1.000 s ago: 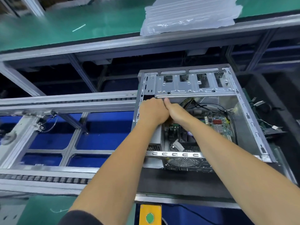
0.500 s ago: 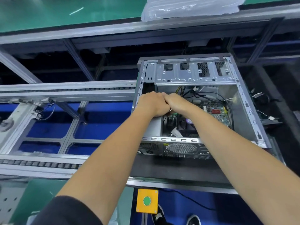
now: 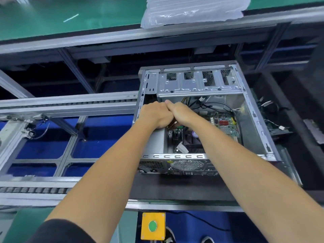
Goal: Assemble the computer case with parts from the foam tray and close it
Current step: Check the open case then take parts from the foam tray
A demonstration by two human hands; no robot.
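Both hands are knuckle to knuckle inside the computer case [image 3: 198, 120], just below the drive cage [image 3: 199, 83] that spans its far end. The left hand [image 3: 155, 114] has its fingers curled down and under, and the right hand [image 3: 182, 113] is curled the same way, the two touching each other. Whatever they're working on is hidden beneath them, so I honestly can't tell what either grip is clamped on, or if it's clamped on anything at all. There's a bit of something coppery peeking out just under the knuckles, too small to name.

Out from there: the motherboard [image 3: 226, 125] sits on the case floor to the right of the hands, with black cables [image 3: 210, 106] looping out from under the drive cage. The rear fan grille [image 3: 186, 164] is on the case's near end. The case lies on its side, open face up, on a dark pallet [image 3: 184, 190] on the conveyor [image 3: 68, 109]. Past the case's right wall there's a dark tray [image 3: 287, 137] with loose cables, maybe the foam tray.

My guess is this is mid-assembly, seating or plugging something in near the left wall. Next move probably wants a firm, straight push and a check that it's fully seated, keeping cables clear, long before any side panel goes on.
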